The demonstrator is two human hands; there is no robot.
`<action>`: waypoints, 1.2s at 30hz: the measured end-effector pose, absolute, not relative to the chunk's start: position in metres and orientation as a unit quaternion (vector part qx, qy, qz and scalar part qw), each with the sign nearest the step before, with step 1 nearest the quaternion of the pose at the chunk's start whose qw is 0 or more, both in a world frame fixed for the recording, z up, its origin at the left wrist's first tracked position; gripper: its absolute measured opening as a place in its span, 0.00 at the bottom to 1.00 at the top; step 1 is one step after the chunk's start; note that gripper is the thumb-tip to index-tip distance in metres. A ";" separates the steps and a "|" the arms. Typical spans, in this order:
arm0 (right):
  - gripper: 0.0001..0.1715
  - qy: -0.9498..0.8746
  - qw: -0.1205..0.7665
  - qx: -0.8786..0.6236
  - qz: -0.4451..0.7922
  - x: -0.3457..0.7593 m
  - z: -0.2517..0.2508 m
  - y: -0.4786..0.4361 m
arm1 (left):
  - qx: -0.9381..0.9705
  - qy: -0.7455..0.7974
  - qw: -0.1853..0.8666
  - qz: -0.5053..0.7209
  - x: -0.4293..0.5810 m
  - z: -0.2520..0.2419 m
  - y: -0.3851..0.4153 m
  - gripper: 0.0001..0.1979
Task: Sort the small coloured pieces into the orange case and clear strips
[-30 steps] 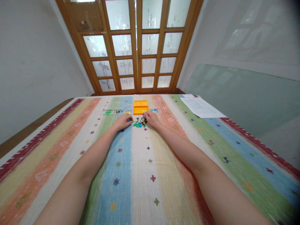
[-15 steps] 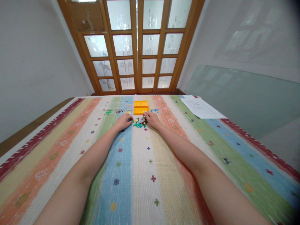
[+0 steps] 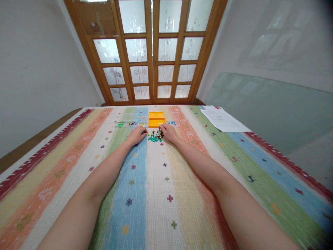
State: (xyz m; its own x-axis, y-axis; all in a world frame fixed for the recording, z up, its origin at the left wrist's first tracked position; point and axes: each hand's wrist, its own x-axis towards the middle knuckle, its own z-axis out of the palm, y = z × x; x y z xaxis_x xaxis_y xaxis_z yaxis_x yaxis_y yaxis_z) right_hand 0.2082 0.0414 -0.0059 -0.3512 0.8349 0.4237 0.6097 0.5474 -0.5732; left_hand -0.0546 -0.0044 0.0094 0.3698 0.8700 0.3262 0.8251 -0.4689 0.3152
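Observation:
A pile of tiny coloured pieces (image 3: 155, 138), mostly green and blue with dark brown ones on its right side, lies on the striped cloth. At its left edge rests my left hand (image 3: 137, 135), fingers curled and pressed together; anything between the tips is too small to name. My right hand (image 3: 168, 133) touches the brown pieces at the pile's right edge, fingertips bent together, their contents hidden. Just beyond the pile stands an orange box (image 3: 156, 123) with its lid raised.
Clear trays left of the orange box hold green pieces (image 3: 120, 124), dark red pieces (image 3: 132, 124) and yellow pieces (image 3: 143, 124). Blue pieces (image 3: 172, 123) sit in a clear tray to its right. Paper sheets (image 3: 221, 118) lie at the far right of the table.
Both hands stay almost in place beside the pile. Only slight finger movement shows at the left hand; the box and trays have not moved.

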 end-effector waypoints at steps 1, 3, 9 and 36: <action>0.20 -0.807 0.352 -0.447 0.159 0.208 -0.006 0.042 | 0.823 0.517 0.053 0.230 -0.055 0.010 -0.005 0.07; 0.20 -0.808 0.354 -0.445 0.157 0.208 -0.006 0.042 | 0.815 0.527 0.058 0.233 -0.054 0.010 -0.005 0.07; 0.20 -0.806 0.352 -0.448 0.160 0.208 -0.006 0.042 | 0.796 0.550 0.072 0.244 -0.054 0.010 -0.005 0.09; 0.20 -0.806 0.350 -0.447 0.166 0.208 -0.003 0.038 | 0.841 0.488 0.060 0.224 -0.064 0.004 0.003 0.09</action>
